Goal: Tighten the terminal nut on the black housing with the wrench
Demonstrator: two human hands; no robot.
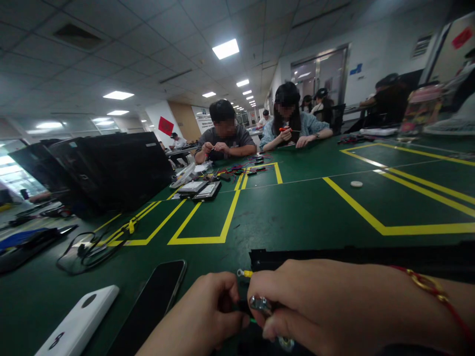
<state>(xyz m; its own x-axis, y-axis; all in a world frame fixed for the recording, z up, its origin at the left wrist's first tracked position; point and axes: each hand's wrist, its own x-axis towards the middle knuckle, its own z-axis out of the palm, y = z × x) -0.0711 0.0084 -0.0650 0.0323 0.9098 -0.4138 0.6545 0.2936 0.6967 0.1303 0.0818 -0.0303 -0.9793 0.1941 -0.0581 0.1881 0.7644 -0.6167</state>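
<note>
My right hand (297, 301) is closed around a small shiny metal tool (261, 305), whose kind I cannot make out; its fingers hide most of it. A ring terminal with a yellow sleeve (247, 273) sticks out to the left above the right fingers. Beside it, my left hand (211, 306) is closed, thumb and forefinger bent together near a dark part with a bit of green (253, 320). What the left fingers pinch is hidden. Just behind both hands lies a long black panel or casing (297, 255).
A black phone (156, 291) and a white numbered device (79, 321) lie at left. Beyond are a looped cable (92, 247), hard drives (208, 191), black computer cases (111, 170) and a white disc (356, 184). Two people (226, 133) work across the green, yellow-taped table (267, 222).
</note>
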